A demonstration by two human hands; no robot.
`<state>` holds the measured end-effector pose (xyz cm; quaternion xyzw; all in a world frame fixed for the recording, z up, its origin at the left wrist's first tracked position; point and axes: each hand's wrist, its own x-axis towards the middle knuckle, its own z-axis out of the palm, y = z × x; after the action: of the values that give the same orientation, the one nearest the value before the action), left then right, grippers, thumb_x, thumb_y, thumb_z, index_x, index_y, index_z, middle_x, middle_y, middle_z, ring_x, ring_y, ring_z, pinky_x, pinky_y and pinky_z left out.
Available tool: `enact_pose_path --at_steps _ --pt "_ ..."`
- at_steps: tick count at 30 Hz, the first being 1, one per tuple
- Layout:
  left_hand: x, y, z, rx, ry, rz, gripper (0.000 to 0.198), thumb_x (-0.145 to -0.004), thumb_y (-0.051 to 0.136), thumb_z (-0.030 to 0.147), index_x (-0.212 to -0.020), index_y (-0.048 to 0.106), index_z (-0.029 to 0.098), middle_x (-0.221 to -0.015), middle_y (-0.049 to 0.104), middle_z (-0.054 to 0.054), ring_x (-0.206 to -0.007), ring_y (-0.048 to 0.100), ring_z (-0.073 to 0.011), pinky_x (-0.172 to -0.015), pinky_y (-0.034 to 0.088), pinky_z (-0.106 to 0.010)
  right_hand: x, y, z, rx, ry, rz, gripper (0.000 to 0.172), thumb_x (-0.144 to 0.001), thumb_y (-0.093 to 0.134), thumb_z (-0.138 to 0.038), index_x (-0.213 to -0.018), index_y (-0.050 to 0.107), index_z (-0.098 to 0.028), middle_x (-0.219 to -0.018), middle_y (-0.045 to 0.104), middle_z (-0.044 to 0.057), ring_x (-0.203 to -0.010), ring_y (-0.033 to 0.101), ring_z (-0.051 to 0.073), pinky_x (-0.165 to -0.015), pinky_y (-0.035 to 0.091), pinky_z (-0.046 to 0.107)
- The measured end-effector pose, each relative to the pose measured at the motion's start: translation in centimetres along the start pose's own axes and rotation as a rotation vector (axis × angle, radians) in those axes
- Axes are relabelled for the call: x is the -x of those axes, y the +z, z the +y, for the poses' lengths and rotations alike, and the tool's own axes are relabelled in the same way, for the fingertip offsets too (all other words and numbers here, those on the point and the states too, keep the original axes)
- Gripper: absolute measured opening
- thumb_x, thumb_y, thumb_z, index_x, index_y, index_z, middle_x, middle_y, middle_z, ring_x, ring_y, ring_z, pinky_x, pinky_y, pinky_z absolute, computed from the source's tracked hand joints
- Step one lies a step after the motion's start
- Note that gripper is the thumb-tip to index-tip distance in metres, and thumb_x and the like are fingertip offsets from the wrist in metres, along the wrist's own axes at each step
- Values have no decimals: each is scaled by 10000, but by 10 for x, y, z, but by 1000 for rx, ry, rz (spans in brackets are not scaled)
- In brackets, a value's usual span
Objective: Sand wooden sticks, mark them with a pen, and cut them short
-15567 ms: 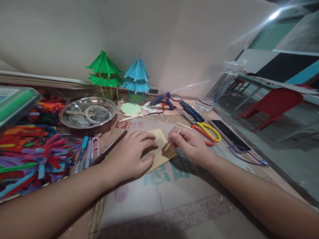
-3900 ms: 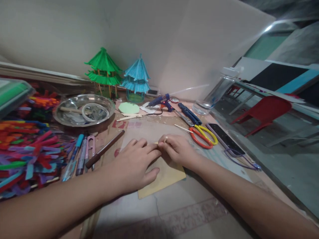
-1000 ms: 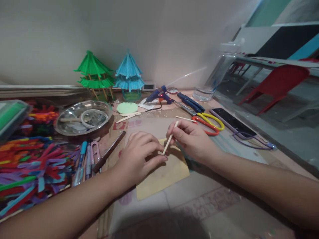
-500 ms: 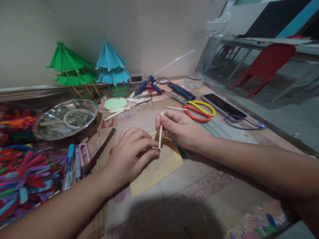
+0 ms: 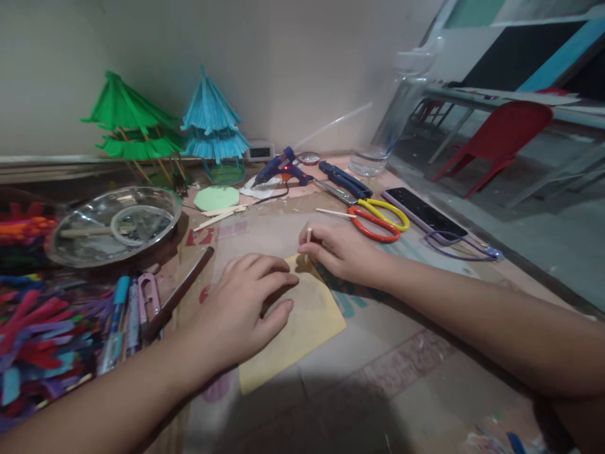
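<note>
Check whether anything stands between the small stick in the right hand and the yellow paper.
Nothing visible does. The right hand holds the stick by the paper's far edge; contact is unclear. The left hand lies over the paper's left side, apart from the stick.

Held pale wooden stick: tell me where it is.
In the head view, the pale wooden stick is near the middle, held in the right hand at the far edge of the yellow paper.
</note>
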<state>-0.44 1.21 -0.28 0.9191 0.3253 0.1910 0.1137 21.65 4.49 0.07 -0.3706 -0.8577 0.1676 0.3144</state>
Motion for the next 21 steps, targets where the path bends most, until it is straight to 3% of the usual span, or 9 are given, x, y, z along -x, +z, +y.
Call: enact_pose_path --at_steps 10,15,21 --pt "0 2 4 -76 3 -33 251 -897 523 244 -1101 661 195 -1190 666 -82 -1112 538 -281 -962 436 -490 3 4 -2 31 -102 -5 182 -951 453 -250 -787 521 -209 -719 628 12 -645 553 140 -611 382 251" --pt "0 3 4 -72 5 -13 242 -900 530 252 -1095 665 207 -1167 674 -73 -1098 550 -275 -961 437 -488 2 6 -3 65 -49 28 187 -952 448 -255 -783 515 -212 -668 604 -1 -619 544 144 -609 385 256" --pt "0 3 3 -89 21 -15 241 -895 532 241 -1089 668 199 -1146 678 -78 -1086 558 -283 -954 439 -495 1 8 -5 96 -93 30 191 -955 439 -246 -784 518 -208 -713 623 18 -659 555 152 -631 399 262"
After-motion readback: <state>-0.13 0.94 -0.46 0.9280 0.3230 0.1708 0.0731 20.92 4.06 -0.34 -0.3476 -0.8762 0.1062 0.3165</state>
